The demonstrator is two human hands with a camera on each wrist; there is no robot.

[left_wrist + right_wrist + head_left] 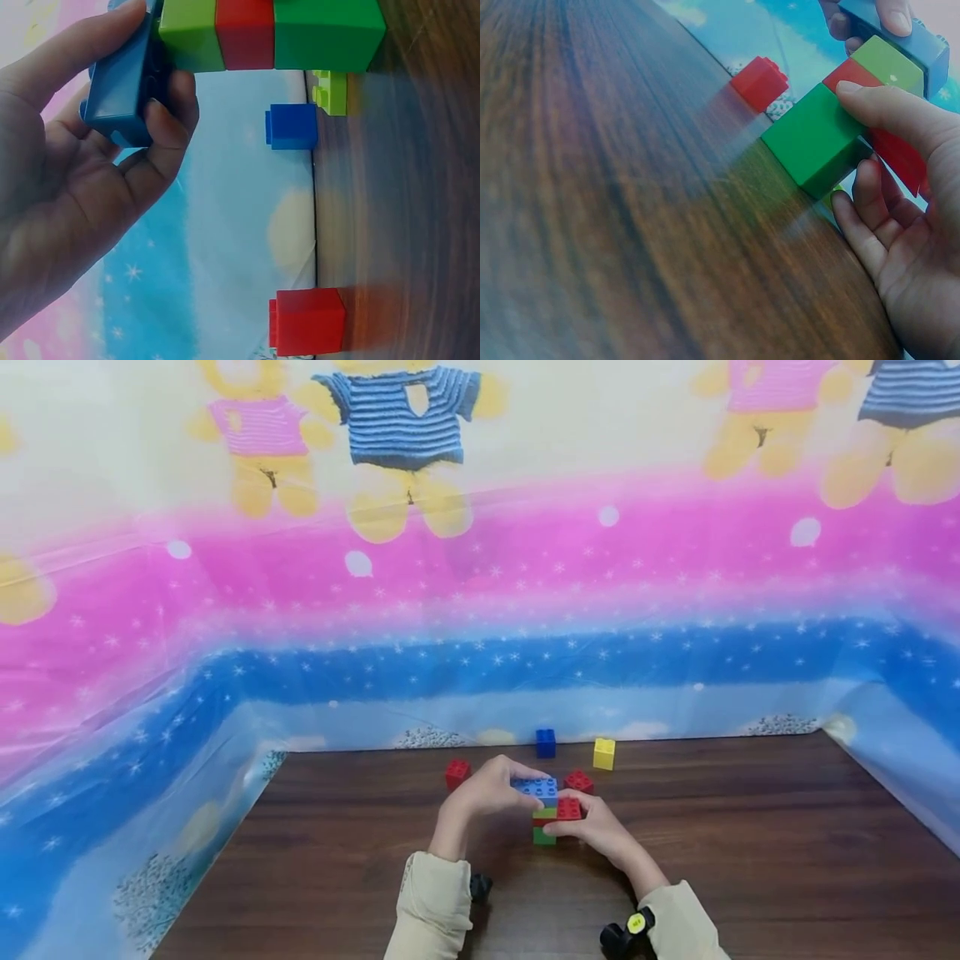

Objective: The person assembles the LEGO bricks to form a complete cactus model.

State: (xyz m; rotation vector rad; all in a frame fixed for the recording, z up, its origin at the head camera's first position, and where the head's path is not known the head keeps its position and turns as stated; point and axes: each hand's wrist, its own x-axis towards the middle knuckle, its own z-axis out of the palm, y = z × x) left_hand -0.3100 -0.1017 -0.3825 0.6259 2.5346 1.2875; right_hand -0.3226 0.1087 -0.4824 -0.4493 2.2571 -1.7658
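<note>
A small tower of toy building bricks stands upright on the table between the hands. Its bottom brick (814,139) is green, a longer red brick (569,808) sits above it and juts out to the right, and a light green brick (889,64) tops that. My left hand (486,792) pinches a long blue brick (120,90) between thumb and fingers, right at the tower's top and extending leftward. From the right side, my right hand (596,827) grips the tower at the red layer, its thumb on the near face and its fingers behind.
Loose bricks lie around the tower on the wooden table (337,860): a dark blue brick (545,742) and a yellow brick (603,753) by the back edge, one red brick (457,773) behind the left hand, another red brick (579,782) just behind the tower. A printed cloth (465,668) rises behind.
</note>
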